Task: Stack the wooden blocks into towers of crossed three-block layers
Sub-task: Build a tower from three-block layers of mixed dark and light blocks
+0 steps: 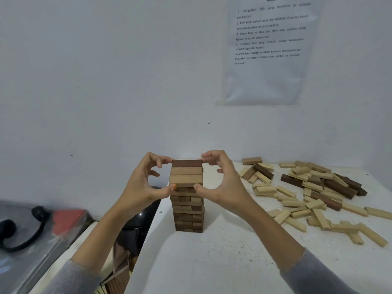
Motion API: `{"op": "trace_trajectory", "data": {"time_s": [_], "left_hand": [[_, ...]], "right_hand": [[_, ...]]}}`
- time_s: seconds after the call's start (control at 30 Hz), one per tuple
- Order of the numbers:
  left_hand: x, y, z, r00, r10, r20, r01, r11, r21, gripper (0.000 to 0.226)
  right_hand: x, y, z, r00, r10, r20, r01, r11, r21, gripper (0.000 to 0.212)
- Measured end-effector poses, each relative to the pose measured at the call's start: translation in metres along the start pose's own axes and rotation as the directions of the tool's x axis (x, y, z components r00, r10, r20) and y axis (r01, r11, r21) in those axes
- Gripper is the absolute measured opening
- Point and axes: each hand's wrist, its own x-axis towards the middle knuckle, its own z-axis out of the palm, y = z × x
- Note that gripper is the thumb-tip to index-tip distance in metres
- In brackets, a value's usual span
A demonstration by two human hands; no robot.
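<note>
head: left hand [139, 183], right hand [226, 181] curled, pinching top layer [186, 174] of tower [187, 211].

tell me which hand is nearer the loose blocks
Right. The right hand pinches the top layer of the tower on the side facing the loose blocks; the left hand pinches it on the far side.

tall wooden-block tower [187, 209]: tan and dark brown mixed | loose rectangular wooden blocks [293, 203]: pale, some dark brown | flat bench [222, 262]: white, dark-speckled
</note>
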Motion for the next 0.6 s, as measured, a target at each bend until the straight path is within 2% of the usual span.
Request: {"op": "trace_trajectory", "data": {"time_s": [0.27, 0.6], "left_hand": [[0.008, -0.016, -0.001, 0.997, -0.050, 0.065, 0.053, 0.998, -0.042, 0.041], [0.008, -0.022, -0.002, 0.991, -0.068, 0.118, 0.076, 0.995, -0.063, 0.051]], "right_hand": [[0.000, 0.003, 0.009, 0.997, 0.067, -0.035, -0.067, 0.998, -0.001, 0.066], [-0.004, 0.003, 0.013, 0.995, 0.094, -0.037, -0.094, 0.996, 0.004, 0.065]]}}
